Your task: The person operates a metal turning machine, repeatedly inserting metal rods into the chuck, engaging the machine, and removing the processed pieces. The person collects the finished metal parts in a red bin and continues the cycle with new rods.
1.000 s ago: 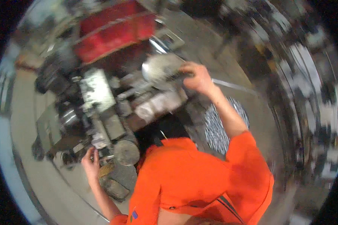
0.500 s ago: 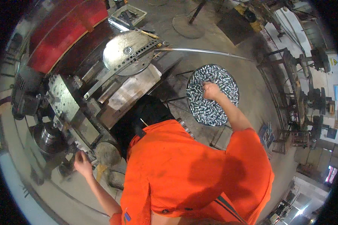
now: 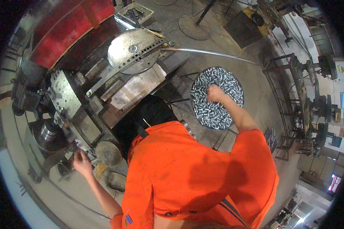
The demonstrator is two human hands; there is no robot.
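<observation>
My right hand [image 3: 216,94] is over a round tray [image 3: 242,84] heaped with short shiny metal cylinders [image 3: 214,116]. Its fingers are curled together, with the tips down at the pieces; what lies between them is hidden. Away to the left, my left hand [image 3: 82,164] is raised beside the machine's metal fixture [image 3: 82,145] and a round grey disc [image 3: 108,154]. The fingers of that hand are bent and pressed together, and anything in them is too small to make out.
A large metal disc [image 3: 122,47] with a drilled bar across it stands on the machine ahead. From it a long shiny rod [image 3: 214,54] reaches right, beyond the tray. A dark chuck-like cylinder [image 3: 48,131] is at left; a metal rack [image 3: 290,82] stands at right.
My right hand has stayed at the tray, its fingertips a little lower among the pieces. My left hand has shifted slightly by the fixture. The whole view has tilted a little.
</observation>
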